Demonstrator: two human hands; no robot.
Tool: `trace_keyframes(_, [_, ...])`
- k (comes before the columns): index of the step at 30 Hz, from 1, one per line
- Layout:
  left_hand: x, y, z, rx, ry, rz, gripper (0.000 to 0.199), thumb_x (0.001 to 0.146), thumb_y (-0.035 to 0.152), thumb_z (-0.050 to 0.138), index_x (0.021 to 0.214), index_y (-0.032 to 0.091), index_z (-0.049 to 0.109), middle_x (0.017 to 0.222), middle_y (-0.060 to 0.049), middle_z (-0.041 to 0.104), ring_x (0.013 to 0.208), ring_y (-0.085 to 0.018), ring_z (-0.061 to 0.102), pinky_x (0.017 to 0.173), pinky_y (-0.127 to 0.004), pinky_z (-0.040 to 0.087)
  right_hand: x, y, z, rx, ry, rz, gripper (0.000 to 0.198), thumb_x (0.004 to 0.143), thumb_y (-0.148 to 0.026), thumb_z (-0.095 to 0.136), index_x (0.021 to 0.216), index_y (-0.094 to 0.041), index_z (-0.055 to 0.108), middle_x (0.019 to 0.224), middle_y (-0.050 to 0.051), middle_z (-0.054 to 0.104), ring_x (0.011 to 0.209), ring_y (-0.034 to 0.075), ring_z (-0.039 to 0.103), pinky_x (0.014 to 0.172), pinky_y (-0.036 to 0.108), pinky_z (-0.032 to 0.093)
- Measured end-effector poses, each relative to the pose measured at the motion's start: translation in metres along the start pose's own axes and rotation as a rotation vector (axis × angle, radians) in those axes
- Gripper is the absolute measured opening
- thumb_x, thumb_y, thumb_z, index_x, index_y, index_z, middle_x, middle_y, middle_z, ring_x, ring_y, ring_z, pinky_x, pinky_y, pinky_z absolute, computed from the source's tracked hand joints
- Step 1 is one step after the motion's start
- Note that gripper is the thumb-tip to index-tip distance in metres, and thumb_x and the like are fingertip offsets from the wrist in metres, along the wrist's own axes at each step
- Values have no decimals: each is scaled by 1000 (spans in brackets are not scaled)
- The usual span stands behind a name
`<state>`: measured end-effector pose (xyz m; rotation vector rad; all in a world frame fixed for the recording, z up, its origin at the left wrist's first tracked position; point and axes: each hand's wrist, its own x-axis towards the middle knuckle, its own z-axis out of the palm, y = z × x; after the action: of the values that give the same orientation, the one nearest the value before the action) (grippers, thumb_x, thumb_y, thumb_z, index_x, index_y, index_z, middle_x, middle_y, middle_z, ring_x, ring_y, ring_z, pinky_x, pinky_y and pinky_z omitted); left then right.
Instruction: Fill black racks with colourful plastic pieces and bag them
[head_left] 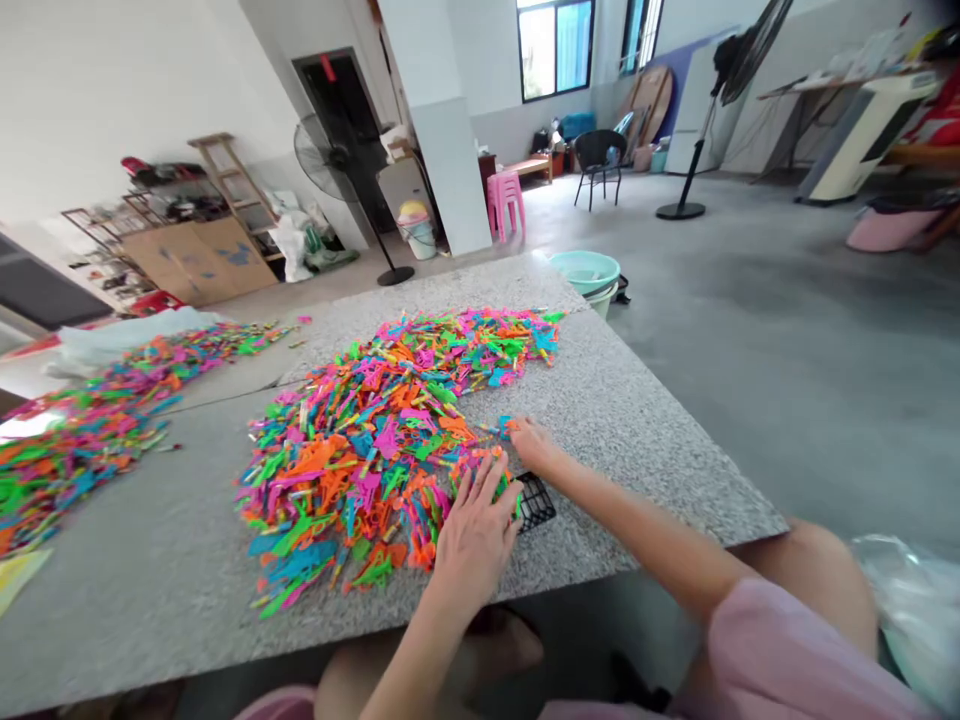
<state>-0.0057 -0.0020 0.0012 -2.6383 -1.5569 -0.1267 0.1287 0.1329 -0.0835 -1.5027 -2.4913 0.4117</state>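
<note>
My left hand (474, 520) lies palm down with its fingers spread over bright plastic pieces, at the left end of a black grid tray (535, 503). Just beyond it, my right hand (531, 443) is closed at the fingertips, with a small blue plastic piece (505, 425) showing there. To the left of both hands spreads a large heap of small toy-like plastic pieces (375, 420) in orange, pink, green and blue. Some of them stand in a row beside my left hand. What lies under my left palm is hidden.
The speckled stone table (637, 440) ends at a right edge and a near edge above my legs. A second heap of pieces (112, 420) lies on the left. Basins (589, 270) stand past the far right corner, and a clear plastic bag (911, 590) sits at right.
</note>
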Motion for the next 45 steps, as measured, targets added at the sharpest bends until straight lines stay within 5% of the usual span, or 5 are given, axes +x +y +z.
trace_keyframes(6, [3,0,-1,-12,-20,23,53,89,20,59,140,22,49,155,-10,39,146,-28,30,118,-51,31,-38,44,-14,-102,-145,45,29,97,-19,41,105,-16,68,103,14,68,94,22,64,80,29,49])
trace_keyframes(11, [4,0,-3,5,-37,24,46,92,24,55,137,20,51,155,-10,37,146,-29,29,118,-51,31,-15,67,-22,-281,-12,-445,27,97,-15,41,115,-16,62,120,13,61,108,24,55,83,32,48])
trace_keyframes(14, [4,0,-5,20,-48,13,45,92,24,54,137,20,51,155,-11,37,146,-29,30,118,-51,31,-10,80,-20,-270,-55,-543,25,97,-11,41,106,-14,65,109,12,64,104,23,56,85,32,47])
trace_keyframes(28, [10,0,-8,19,-53,36,40,94,30,51,133,21,51,154,-10,39,144,-30,33,117,-52,34,-101,130,-5,237,114,-197,21,95,-13,44,106,-16,61,107,10,61,96,20,58,85,29,46])
trace_keyframes(45, [6,1,-6,4,-46,7,42,92,25,55,133,21,51,154,-10,39,145,-29,32,119,-51,32,-113,55,21,611,120,69,18,86,-15,51,99,-16,62,87,5,64,74,15,56,70,25,40])
